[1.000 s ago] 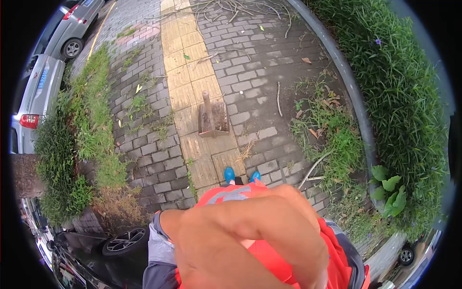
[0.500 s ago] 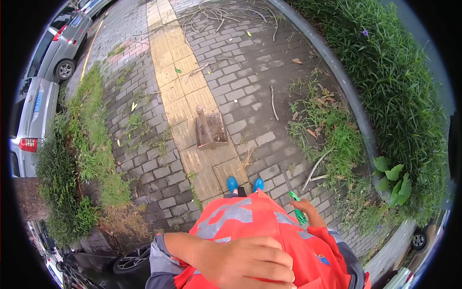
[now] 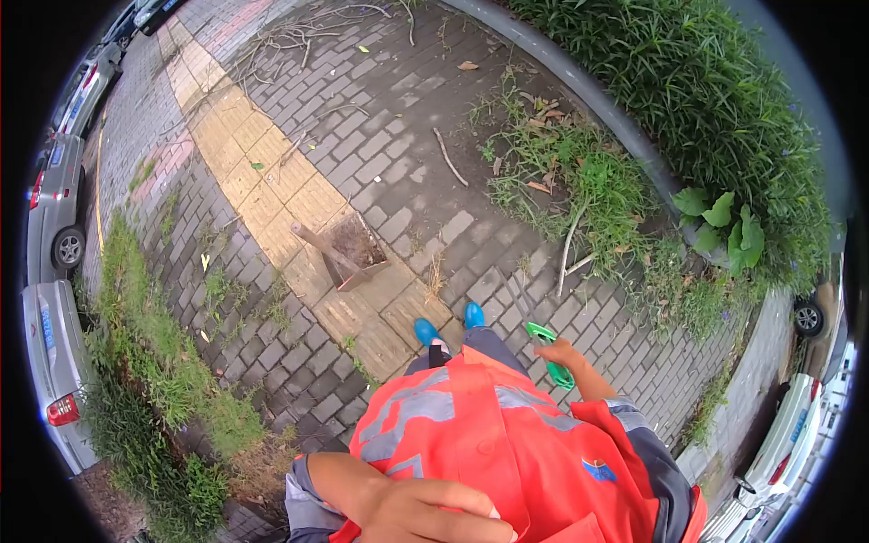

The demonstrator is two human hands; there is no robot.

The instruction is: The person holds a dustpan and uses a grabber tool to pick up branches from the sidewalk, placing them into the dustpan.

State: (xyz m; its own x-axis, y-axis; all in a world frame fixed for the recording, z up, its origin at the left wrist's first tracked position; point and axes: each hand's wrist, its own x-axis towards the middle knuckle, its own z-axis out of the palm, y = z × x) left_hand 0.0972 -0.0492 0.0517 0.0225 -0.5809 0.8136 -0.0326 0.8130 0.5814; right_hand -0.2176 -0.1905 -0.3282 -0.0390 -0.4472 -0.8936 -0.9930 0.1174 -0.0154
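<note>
My right hand (image 3: 554,351) is wrapped round the green handle of a long thin metal tool (image 3: 538,332), whose grey prongs extend towards the paving ahead of it. Across the lower front of my orange vest (image 3: 480,416) lies my left hand (image 3: 425,509), cut off by the bottom edge, its visible fingers loosely stretched and slightly apart, with nothing seen in them. A dustpan-like scoop (image 3: 355,249) with a wooden handle rests on the yellow tactile strip (image 3: 222,145), ahead of my blue shoes (image 3: 427,331), out of reach of both hands.
Cut branches (image 3: 290,36) lie across the paving farther ahead. A curb (image 3: 579,81) borders the hedge (image 3: 706,90) on the right, with weeds (image 3: 597,181) and loose sticks beside it. Parked cars (image 3: 54,344) stand beyond the grass on the left, and others at the lower right.
The view has turned, so scoop and strip shift left. My arms, earlier crossed close to the camera, have separated; the right hand with the green-handled tool has come into view.
</note>
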